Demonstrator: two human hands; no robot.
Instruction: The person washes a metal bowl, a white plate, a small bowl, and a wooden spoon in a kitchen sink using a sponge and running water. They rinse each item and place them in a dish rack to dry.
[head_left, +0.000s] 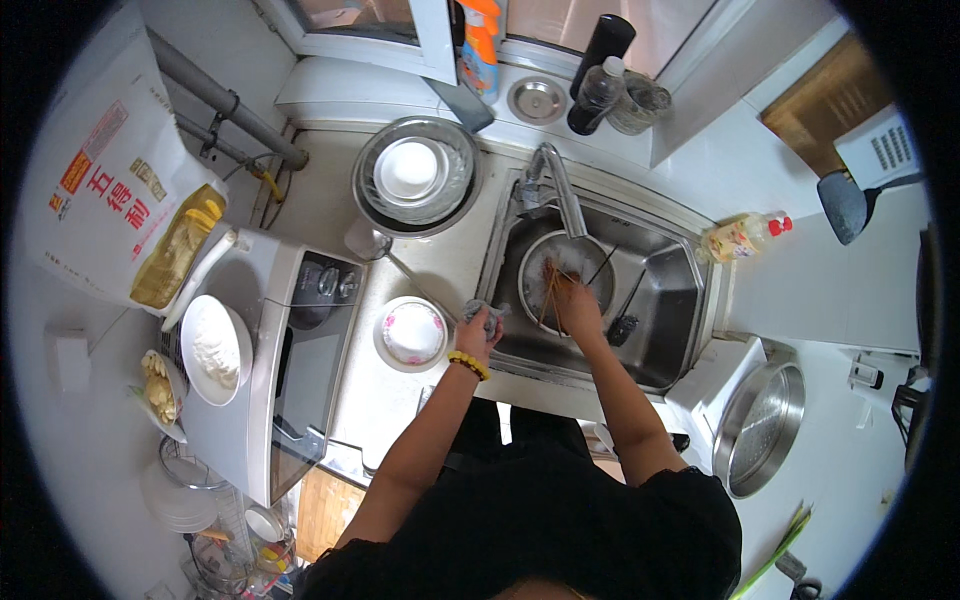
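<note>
Grey scouring mesh (491, 318) is gripped in my left hand (474, 337), at the sink's left rim. My right hand (582, 306) reaches into a round metal basin (523, 289) of sudsy water, its fingers around several wooden chopsticks (551, 300); the fingertips are partly hidden. The basin sits inside the stainless-steel sink (664, 307), below the curved faucet (564, 191). A dark, thin handle (604, 264) leans out of the basin. To its right, a black utensil (624, 326) lies against the sink floor.
Left of the sink are a flower-patterned bowl (414, 334), a ladle (412, 277) and stacked bowls in a metal basin (365, 196). A countertop appliance (259, 300) carries a white bowl of flour-like powder (217, 352). Bottles (596, 97) line the sill. A steamer tray (759, 431) stands right.
</note>
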